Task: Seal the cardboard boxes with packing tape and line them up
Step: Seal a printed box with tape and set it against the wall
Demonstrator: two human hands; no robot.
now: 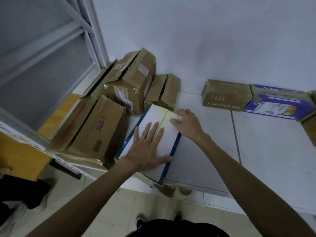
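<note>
Box: white box [153, 115] on tiled floor [213, 134], beside the brown pile [133, 82].
Left hand [147, 147]: fingers spread flat, pressing its top shut.
Right hand [186, 124]: fingers straight on far end, probably smoothing tape [165, 117].

Grey rack [42, 53] upper left; white wall [205, 40]; black shoes [140, 222] on tiles [119, 211]; perhaps trousers [22, 190] far left.

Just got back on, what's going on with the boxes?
A person has both hands on a white box with blue edges. The left hand lies flat on its top; the right hand presses near the far end of the centre seam, where yellowish tape shows. A pile of brown boxes sits to its left; a brown box and a blue box stand against the wall.
</note>
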